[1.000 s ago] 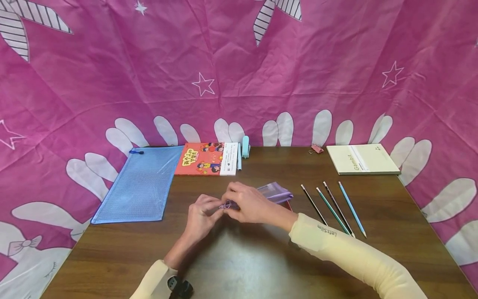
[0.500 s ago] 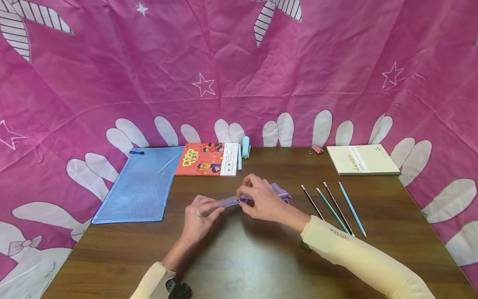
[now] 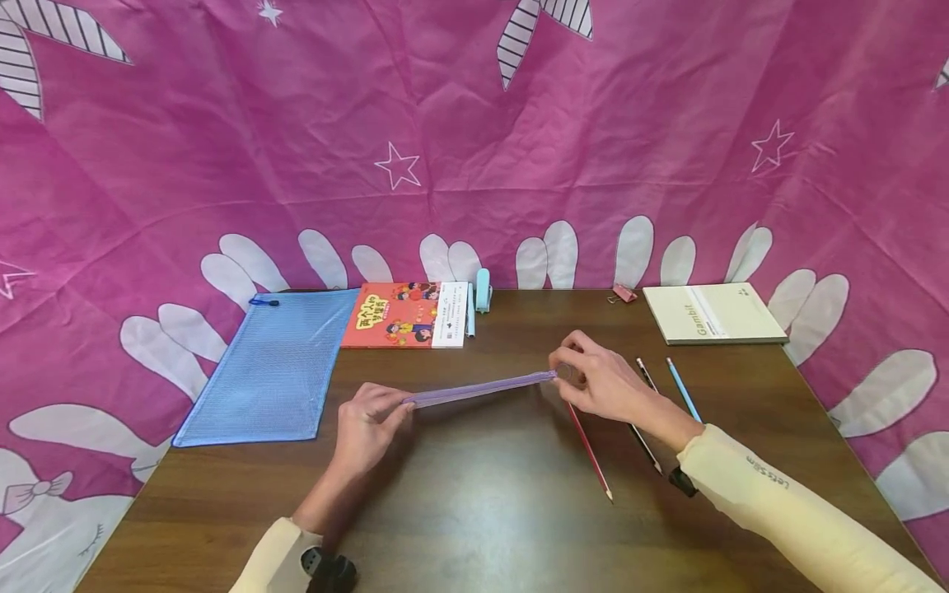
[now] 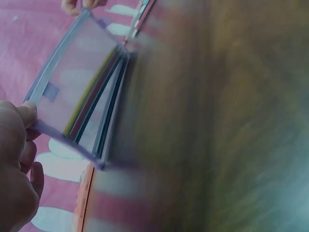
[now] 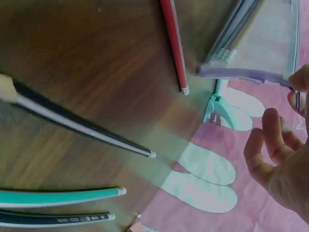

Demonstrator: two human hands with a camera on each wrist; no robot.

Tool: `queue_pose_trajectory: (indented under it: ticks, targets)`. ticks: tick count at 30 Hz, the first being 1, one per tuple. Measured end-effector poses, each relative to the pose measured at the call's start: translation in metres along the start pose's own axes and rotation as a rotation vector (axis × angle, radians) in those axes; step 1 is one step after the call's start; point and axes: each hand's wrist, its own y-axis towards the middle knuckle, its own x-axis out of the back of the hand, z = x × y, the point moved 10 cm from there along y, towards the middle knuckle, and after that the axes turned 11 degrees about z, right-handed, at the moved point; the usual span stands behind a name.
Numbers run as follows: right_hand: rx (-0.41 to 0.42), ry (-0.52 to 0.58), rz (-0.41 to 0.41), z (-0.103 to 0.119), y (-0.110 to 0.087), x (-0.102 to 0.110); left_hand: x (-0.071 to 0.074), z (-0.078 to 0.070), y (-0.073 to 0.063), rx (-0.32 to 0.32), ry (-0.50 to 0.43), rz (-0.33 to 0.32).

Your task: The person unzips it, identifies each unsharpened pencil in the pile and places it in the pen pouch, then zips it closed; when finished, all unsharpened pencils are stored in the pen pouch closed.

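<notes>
A see-through purple zip pencil pouch (image 3: 482, 390) is stretched between the hands, its zipper edge upward. My left hand (image 3: 366, 428) pinches its left end between thumb and fingers. At the right end, my right hand (image 3: 604, 383) pinches the zipper end, where the slider is. Several pencils, one of them yellow (image 4: 91, 89), lie inside the pouch in the left wrist view. On the table below my right hand lie a red pencil (image 3: 589, 453) and a black pencil (image 5: 82, 118). A green pencil (image 5: 63, 195) shows in the right wrist view; the right forearm partly covers the pencils in the head view.
A blue mesh zip bag (image 3: 259, 371) lies at left, beside a red book (image 3: 393, 317). Behind the pouch stand a mint stapler (image 3: 483, 290) and a light blue pen (image 3: 470, 311). A pink clip (image 3: 624, 293) and a cream notebook (image 3: 715, 313) sit at the back right.
My right hand has slid right along the zipper to the pouch's far end, drawing the zipper edge straight. My left hand has shifted slightly left. A red pencil has come into view on the table.
</notes>
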Motion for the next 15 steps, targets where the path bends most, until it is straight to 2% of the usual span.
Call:
queue_pose_trajectory:
  ticks: [5, 8, 11, 15]
  targets:
    - [-0.008, -0.005, 0.013, 0.003, -0.006, -0.001, -0.003, 0.003, 0.005, 0.006, 0.024, 0.047]
    - [0.021, 0.014, 0.045, 0.008, -0.011, -0.008, -0.006, 0.006, 0.006, 0.010, 0.019, 0.072]
    - [0.055, 0.050, 0.107, 0.013, -0.016, -0.020, -0.010, 0.009, 0.005, 0.022, 0.008, 0.113]
    - [0.062, 0.064, 0.225, 0.020, -0.022, -0.042, -0.019, 0.014, 0.004, 0.068, 0.010, 0.212]
